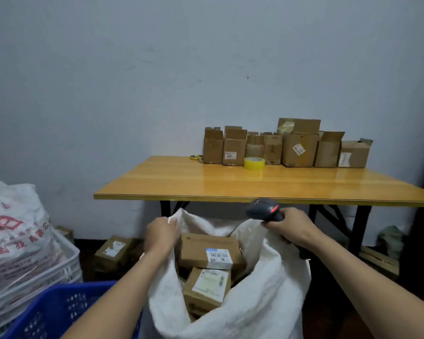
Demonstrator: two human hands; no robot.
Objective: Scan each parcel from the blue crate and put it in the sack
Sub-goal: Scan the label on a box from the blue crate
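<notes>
1. Head view: the sack [267, 302] stands open at six o'clock of the view, just in front of the table [206, 184]. Its white woven mouth is held wide by both hands.
2. The left hand [160, 234] has its fingers curled over the rim at the sack's ten o'clock. They are clamped on the cloth.
3. The right hand [288, 226] is at the sack's two o'clock, with fingers wrapped round the handle of the scanner [263, 209]. It seems to trap the rim under the same grip, though the exact pinch cannot be told.
4. Two parcels lie inside the sack. The upper parcel [206, 248] lies nearly flat with its label facing up. The lower parcel [206, 289] is tilted just below it, toward six o'clock.
5. The blue crate [59, 311] sits at eight o'clock, touching or just beside the sack. Its inside is mostly out of sight, so whether any parcels remain there cannot be told.
6. Handling, as a judgement: the parcels are small taped cardboard boxes, probably stiff and light enough for one hand. They are best gripped across the two long sides, leaving the label bare for the scanner.
7. The sack is limp and will likely sag shut if either rim is let go. Holding it high on the rim keeps the mouth open.
8. Opened cartons [299, 150] and a tape roll [254, 163] line the table's far edge at twelve o'clock.
</notes>
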